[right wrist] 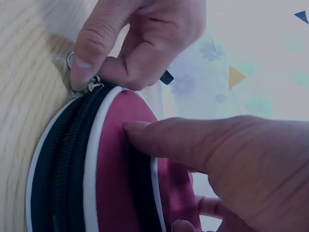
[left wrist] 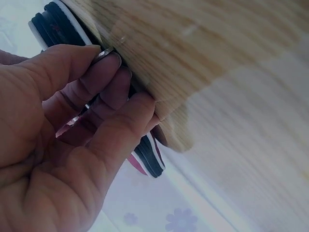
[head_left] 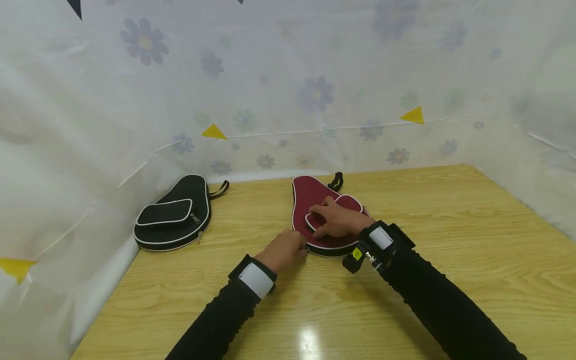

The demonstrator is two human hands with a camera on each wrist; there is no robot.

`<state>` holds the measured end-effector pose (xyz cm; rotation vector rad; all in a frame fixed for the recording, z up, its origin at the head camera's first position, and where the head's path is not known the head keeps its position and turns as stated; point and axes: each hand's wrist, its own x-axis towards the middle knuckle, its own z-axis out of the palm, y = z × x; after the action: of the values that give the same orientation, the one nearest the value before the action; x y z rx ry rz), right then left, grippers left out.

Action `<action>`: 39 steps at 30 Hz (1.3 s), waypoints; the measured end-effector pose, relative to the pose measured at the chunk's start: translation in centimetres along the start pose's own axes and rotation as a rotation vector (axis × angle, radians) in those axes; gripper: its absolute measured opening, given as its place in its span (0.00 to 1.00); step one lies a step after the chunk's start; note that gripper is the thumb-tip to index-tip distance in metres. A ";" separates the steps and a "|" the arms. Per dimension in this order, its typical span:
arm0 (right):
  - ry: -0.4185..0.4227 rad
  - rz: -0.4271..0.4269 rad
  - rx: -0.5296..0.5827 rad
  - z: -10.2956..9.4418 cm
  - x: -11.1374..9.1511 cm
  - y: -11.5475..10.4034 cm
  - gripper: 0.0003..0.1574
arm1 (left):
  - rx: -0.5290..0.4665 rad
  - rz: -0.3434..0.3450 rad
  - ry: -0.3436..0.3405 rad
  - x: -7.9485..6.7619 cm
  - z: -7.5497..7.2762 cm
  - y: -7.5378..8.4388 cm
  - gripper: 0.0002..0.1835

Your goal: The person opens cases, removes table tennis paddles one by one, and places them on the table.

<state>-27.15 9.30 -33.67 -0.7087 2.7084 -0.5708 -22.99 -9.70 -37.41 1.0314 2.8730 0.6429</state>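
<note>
A red table-tennis bat case (head_left: 308,192) with white piping and a black zipped side lies on the wooden table. At its near left edge, my left hand (head_left: 284,249) pinches the metal zipper pull (right wrist: 92,85) between thumb and curled forefinger. My right hand (head_left: 338,220) lies over the case's raised front pocket (head_left: 348,202). In the right wrist view, its thumb (right wrist: 169,137) presses the red fabric beside the pocket, with fingers on the pocket's other side. The closed zipper teeth (right wrist: 67,154) run along the case's side below that thumb.
To the left lies a black case (head_left: 184,235) of the same shape, with its own pocket and wrist strap (head_left: 220,190). Behind the wooden table (head_left: 450,240) hangs a flowered white sheet (head_left: 279,85). The red case's black strap (head_left: 336,181) sticks out at its back.
</note>
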 end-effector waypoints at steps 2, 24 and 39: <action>-0.014 -0.012 0.017 -0.1 -0.1 0.3 0.40 | 0.006 0.002 0.001 0.0 0.0 0.0 0.27; -0.039 -0.064 0.090 -0.1 -0.2 1.5 0.20 | 0.029 -0.015 -0.013 0.2 0.1 0.0 0.25; 0.141 0.059 -0.003 1.0 -2.0 -0.9 0.25 | 0.079 -0.065 -0.059 0.2 -0.1 0.5 0.18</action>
<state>-24.75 9.33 -33.84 -0.6089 2.8491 -0.6249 -22.84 -9.31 -37.07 0.9442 2.8886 0.4904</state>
